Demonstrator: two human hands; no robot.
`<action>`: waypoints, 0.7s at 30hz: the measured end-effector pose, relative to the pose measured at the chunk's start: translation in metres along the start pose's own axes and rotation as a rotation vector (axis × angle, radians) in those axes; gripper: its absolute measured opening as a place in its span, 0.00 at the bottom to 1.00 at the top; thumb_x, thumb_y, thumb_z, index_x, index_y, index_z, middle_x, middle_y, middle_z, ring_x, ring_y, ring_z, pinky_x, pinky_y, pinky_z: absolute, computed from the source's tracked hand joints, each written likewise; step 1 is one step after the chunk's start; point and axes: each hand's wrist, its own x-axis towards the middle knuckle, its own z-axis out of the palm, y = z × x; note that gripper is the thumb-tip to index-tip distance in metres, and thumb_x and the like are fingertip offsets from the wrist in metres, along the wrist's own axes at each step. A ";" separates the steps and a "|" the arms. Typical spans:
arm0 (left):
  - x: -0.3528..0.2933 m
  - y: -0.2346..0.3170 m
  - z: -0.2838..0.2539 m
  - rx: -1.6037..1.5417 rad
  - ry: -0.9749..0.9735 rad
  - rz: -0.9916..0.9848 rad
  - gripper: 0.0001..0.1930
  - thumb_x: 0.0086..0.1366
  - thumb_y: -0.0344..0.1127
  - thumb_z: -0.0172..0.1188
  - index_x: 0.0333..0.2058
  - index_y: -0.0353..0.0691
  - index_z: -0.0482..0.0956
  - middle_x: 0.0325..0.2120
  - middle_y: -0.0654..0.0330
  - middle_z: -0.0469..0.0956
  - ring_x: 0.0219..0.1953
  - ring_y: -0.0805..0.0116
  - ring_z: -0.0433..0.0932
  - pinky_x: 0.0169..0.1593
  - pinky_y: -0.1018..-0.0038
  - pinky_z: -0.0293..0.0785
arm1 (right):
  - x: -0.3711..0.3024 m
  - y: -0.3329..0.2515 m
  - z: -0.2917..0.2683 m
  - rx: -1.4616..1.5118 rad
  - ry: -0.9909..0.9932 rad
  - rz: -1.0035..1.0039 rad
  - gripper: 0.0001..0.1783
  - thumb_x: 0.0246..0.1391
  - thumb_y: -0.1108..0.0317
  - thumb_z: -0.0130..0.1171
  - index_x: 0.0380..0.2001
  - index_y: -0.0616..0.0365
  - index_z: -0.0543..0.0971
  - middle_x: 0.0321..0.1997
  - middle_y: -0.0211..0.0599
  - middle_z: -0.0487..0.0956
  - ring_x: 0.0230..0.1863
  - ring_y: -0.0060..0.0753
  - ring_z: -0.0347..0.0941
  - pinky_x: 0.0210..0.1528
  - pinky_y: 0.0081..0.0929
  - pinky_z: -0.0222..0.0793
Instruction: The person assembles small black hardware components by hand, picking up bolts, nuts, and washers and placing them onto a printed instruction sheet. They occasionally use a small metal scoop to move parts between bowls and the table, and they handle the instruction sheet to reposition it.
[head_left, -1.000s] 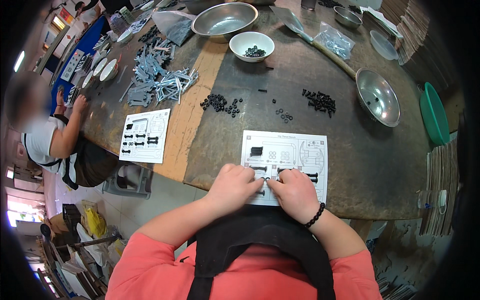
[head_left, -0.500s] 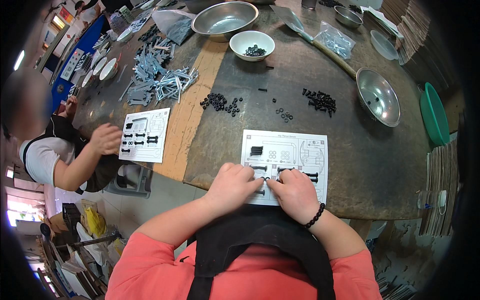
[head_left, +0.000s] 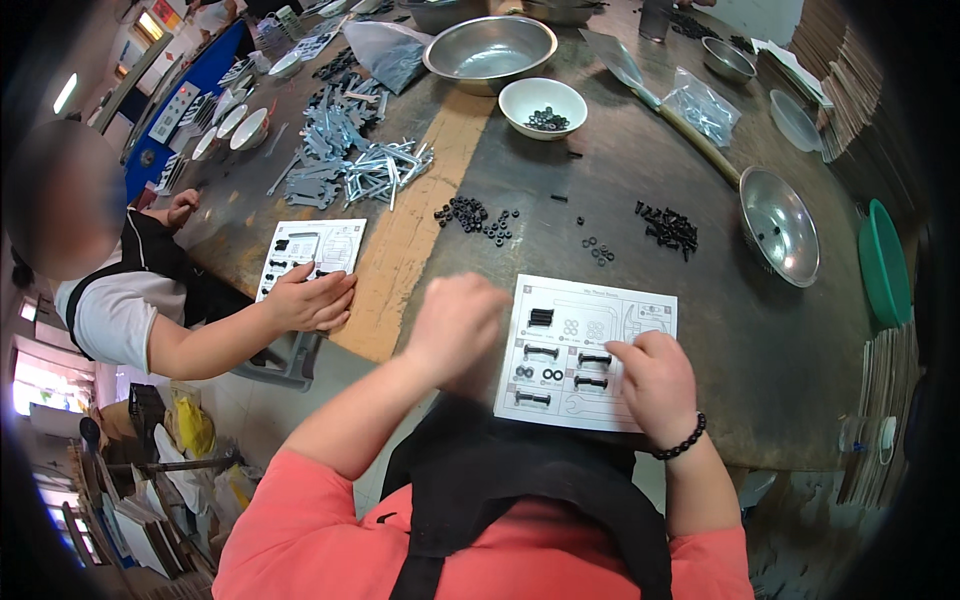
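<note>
A white printed sheet [head_left: 560, 411] with line drawings lies at the table's near edge in front of me. Black bolts [head_left: 541, 351], a pair of black rings [head_left: 552, 374] and a block of short black pins [head_left: 541, 317] sit on its outlines. My right hand [head_left: 657, 385], with a beaded bracelet at the wrist, rests on the sheet's right side, fingers curled and forefinger by the bolts. Its palm is hidden. Just left of the sheet, over the table edge, my left hand [head_left: 458, 325] is smeared by motion; anything in it cannot be made out.
Beyond the sheet lie black nuts [head_left: 470, 215], loose rings [head_left: 598, 250] and black screws [head_left: 668, 230]. A white bowl [head_left: 543, 109], steel bowls [head_left: 490, 54] and a long-handled shovel [head_left: 690, 130] stand farther back. At left, a co-worker's hand [head_left: 312, 298] covers another sheet [head_left: 345, 232].
My hands have parted: the left has lifted off the sheet to the left, the right has slid to its right side. The view has shifted. The co-worker's hand has come down onto their sheet.
</note>
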 end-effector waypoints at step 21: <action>0.123 -0.211 -0.010 0.892 -0.228 -0.265 0.11 0.55 0.31 0.53 0.32 0.55 0.81 0.36 0.66 0.75 0.45 0.67 0.73 0.47 0.66 0.64 | -0.011 0.034 -0.017 0.038 0.133 0.160 0.10 0.44 0.78 0.56 0.32 0.58 0.79 0.29 0.38 0.73 0.33 0.41 0.70 0.35 0.33 0.67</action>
